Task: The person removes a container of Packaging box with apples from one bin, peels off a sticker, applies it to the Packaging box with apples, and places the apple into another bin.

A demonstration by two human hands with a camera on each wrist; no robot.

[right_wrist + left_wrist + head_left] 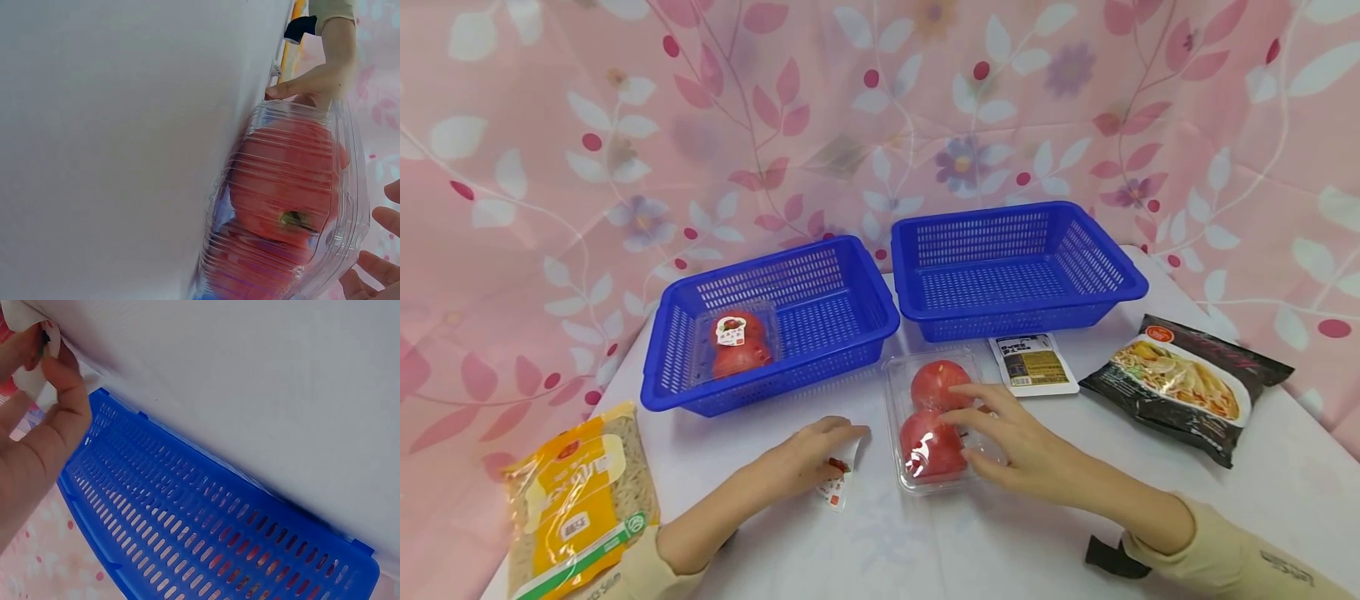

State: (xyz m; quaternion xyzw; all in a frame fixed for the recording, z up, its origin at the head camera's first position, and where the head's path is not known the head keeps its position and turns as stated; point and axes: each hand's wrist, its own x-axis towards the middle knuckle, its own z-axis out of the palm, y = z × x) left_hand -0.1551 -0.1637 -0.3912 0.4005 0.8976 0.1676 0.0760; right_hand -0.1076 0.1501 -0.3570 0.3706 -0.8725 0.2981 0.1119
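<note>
Between thumb and fingers, my left hand (808,458) pinches a white sticker label (837,483) with a red tomato picture. In the left wrist view the label (47,390) bends around the fingertips. A clear plastic box (898,375) with two red tomatoes (934,446) stands on the table to the right of that hand. My right hand (1026,450) is spread over the box's right side, its fingers loosely bent. Seen from the right wrist, the box (350,206) is closed and the fingertips (384,215) are beside its lid.
A blue basket (767,383) at the back left holds another labelled tomato box (741,342). Right of it stands a second blue basket (1022,312). A white-edged sachet (1033,365) and a black noodle bag (1187,383) lie to the right, a yellow bag (583,492) at the left.
</note>
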